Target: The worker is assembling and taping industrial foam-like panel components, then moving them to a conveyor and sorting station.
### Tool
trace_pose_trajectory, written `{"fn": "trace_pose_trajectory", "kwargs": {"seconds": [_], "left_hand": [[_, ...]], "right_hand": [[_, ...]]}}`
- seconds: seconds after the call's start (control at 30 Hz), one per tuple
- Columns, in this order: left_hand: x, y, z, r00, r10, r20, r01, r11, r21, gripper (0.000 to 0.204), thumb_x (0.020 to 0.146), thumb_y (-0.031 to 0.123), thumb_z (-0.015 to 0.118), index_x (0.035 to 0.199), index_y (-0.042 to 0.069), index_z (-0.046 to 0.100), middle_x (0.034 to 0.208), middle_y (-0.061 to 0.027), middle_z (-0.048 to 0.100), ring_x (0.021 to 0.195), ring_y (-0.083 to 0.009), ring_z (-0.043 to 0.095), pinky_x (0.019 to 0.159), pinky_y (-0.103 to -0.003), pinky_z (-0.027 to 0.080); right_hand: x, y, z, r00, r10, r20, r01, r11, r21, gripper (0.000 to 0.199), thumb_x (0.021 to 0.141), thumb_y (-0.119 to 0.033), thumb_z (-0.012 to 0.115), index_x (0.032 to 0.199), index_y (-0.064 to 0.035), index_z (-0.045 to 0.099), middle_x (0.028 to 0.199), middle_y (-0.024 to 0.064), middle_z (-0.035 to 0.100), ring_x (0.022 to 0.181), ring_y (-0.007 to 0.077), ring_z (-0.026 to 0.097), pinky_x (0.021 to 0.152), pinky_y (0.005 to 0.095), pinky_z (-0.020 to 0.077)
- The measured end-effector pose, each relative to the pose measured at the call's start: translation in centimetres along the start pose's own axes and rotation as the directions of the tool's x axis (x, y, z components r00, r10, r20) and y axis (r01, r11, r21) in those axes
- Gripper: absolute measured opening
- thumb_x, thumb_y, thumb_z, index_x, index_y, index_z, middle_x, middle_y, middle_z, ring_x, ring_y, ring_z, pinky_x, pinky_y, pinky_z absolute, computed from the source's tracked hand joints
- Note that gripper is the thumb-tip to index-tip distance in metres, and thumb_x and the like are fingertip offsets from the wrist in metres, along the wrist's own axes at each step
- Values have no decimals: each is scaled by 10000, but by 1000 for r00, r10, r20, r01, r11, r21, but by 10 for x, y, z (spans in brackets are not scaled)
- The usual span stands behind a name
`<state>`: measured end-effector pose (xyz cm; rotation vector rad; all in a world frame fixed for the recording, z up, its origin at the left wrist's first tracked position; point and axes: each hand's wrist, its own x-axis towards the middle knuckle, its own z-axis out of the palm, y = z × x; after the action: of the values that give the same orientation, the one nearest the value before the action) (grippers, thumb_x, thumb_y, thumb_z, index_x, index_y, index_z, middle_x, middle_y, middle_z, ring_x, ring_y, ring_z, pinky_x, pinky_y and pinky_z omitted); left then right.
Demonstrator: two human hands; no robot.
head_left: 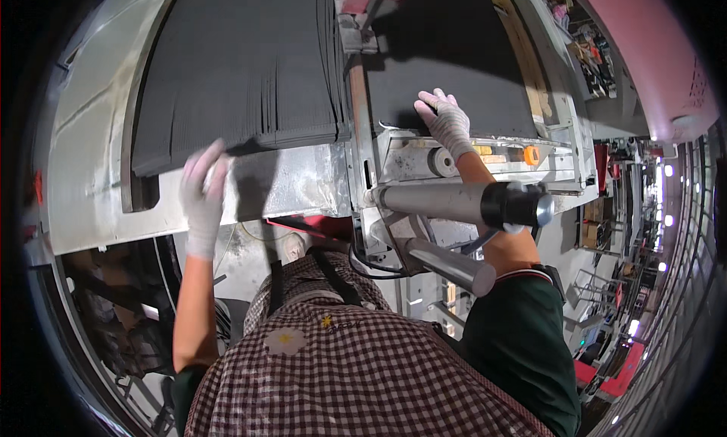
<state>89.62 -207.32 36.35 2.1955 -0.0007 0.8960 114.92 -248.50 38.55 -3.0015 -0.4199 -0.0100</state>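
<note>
My left hand (204,191), in a pale knit glove, hovers at the near edge of a pile of dark grey sheets (242,66). It is slightly blurred, with fingers stretched out and nothing in them. Some sheets in this pile have uneven edges and narrow gaps at the near right. My right hand (447,123), gloved too, has its fingers spread at the near edge of a second dark sheet surface (454,81). Whether its fingertips press on the sheet is hard to tell. An upright metal bar (359,111) parts the two dark surfaces.
Below my right hand, a thick grey cylinder (432,200) with a black end and a thinner metal rod (450,264) jut out over my forearm. An orange object (531,155) lies on the ledge near a white roller (441,162). A pink machine housing (651,51) curves overhead at right.
</note>
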Motion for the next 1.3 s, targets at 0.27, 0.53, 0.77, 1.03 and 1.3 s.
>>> {"fn": "trace_pose_trajectory", "kwargs": {"seconds": [0.27,0.53,0.77,1.03,1.3], "left_hand": [[141,-8,156,692,276,667,-589,751,300,494,955,254,591,1397,48,512,1472,-167,487,1382,-345,434,1177,-439,321],[136,-16,172,617,402,676,-654,740,156,526,958,251,560,1436,52,470,1512,-159,435,1430,-350,376,1200,-469,276],[146,-23,173,510,407,758,-637,771,14,455,949,262,588,1359,66,566,1453,-134,510,1416,-327,402,1197,-458,285],[156,-20,184,571,464,677,-556,826,-98,431,891,306,669,1253,73,656,1401,-146,556,1386,-360,434,1178,-484,306],[166,-27,189,648,452,613,-549,835,-34,521,899,184,617,1387,40,510,1480,-173,455,1414,-387,376,1182,-510,283]], "right_hand": [[3,-11,-8,996,70,63,-73,997,38,527,952,-560,534,1381,-259,587,1575,71,388,1448,326,342,1166,462,324],[-6,-5,-3,996,94,2,-94,995,30,538,932,-560,576,1369,-249,602,1553,88,430,1447,356,360,1159,440,356],[-3,-2,0,998,62,-15,-62,998,29,515,921,-545,583,1345,-255,609,1516,94,468,1424,370,385,1144,444,370],[0,-6,-4,986,135,99,-132,991,-34,542,943,-556,558,1409,-279,546,1571,55,391,1467,335,320,1188,465,288],[14,-11,-5,986,160,38,-159,987,-22,490,928,-515,601,1345,-258,614,1518,40,444,1393,313,412,1145,434,357]]}}
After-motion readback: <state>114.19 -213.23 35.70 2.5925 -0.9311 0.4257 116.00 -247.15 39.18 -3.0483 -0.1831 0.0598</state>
